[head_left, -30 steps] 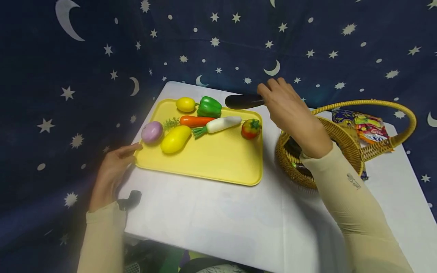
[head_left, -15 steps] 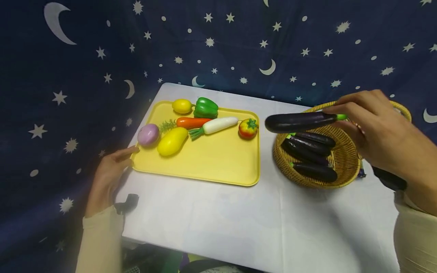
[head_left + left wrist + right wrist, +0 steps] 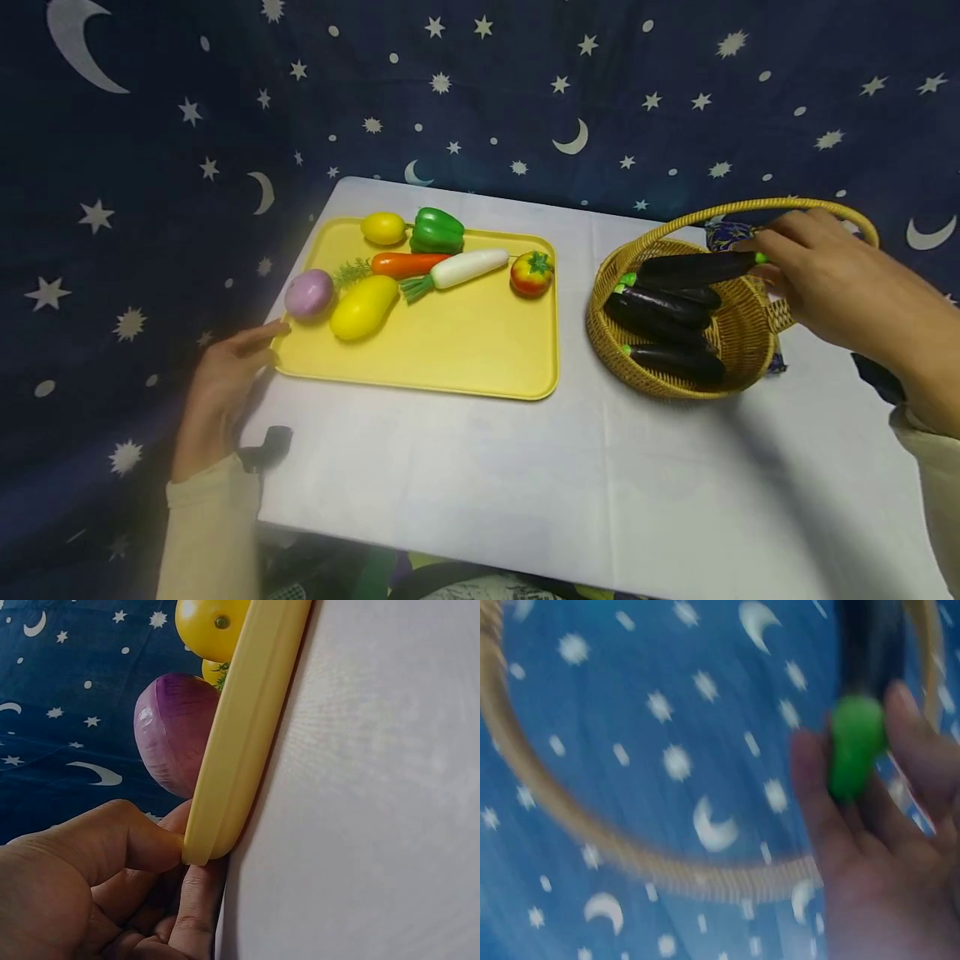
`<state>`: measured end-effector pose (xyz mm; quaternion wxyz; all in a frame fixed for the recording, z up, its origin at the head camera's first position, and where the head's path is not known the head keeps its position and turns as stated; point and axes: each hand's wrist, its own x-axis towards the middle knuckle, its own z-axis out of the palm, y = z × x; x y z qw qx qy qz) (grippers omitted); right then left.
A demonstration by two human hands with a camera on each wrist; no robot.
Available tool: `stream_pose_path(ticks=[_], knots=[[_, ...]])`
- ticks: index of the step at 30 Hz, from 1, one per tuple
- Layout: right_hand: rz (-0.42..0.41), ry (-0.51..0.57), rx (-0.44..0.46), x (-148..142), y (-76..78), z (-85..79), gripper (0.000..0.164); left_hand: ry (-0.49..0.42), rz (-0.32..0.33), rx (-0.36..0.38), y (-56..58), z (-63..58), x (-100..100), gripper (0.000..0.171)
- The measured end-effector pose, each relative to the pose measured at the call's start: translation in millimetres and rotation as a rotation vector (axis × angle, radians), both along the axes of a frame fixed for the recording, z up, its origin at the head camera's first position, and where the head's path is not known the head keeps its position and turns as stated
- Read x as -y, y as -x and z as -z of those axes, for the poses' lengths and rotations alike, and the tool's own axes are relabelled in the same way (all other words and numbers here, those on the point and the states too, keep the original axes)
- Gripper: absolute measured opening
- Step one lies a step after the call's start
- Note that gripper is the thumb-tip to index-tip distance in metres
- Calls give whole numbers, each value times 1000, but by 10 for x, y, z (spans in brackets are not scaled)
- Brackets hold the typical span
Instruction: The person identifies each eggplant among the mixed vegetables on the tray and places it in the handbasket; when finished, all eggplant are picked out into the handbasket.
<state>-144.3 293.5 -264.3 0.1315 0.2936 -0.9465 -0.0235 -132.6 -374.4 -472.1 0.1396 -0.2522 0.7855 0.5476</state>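
My right hand [image 3: 851,287] pinches a dark toy eggplant [image 3: 693,268] near its green cap [image 3: 857,735], clearly seen in the right wrist view. That eggplant lies level at the back part of a round wicker basket [image 3: 637,377], over several other eggplants [image 3: 678,362]; whether it touches them I cannot tell. At the table's left, my left hand [image 3: 221,383] grips the near left corner of a yellow tray [image 3: 457,346]. In the left wrist view the thumb presses the tray's rim and a finger lies beneath it. A purple onion [image 3: 176,733] sits close to that corner.
On the tray lie a yellow mango [image 3: 365,308], a lemon [image 3: 383,227], a green pepper [image 3: 437,231], a carrot [image 3: 408,265], a white radish [image 3: 471,267] and a tomato [image 3: 532,274]. The basket's tall handle [image 3: 750,207] arches behind the right hand. Snack packets [image 3: 727,235] lie behind the basket.
My right hand carried the eggplant from above the tray's back right corner rightward, then lowered it into the basket's opening. My left hand stayed on the tray corner. The head view shifted slightly.
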Motion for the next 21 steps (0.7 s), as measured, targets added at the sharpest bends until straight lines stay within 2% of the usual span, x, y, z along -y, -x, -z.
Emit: stream_pose_path(ticks=[3,6,7,11,14,18,21], knots=[[-5,-41,36,-4,145,180,49,-38,-12,7,10,23,-10,58],[9,-19,43,-53,258,326,49,-26,-2,-2,24,26,-35,58],[25,2,42,-69,293,361,48,-7,3,-4,24,14,-42,58],[110,132,14,-90,450,476,26,39,14,5,5,-54,-32,56],[206,227,32,-57,573,557,18,44,-2,34,-17,-84,-4,56],[313,333,147,-37,702,666,28,15,-24,60,-23,-51,31,56],[319,358,235,-85,769,735,31,-4,-36,81,-29,-19,26,56]])
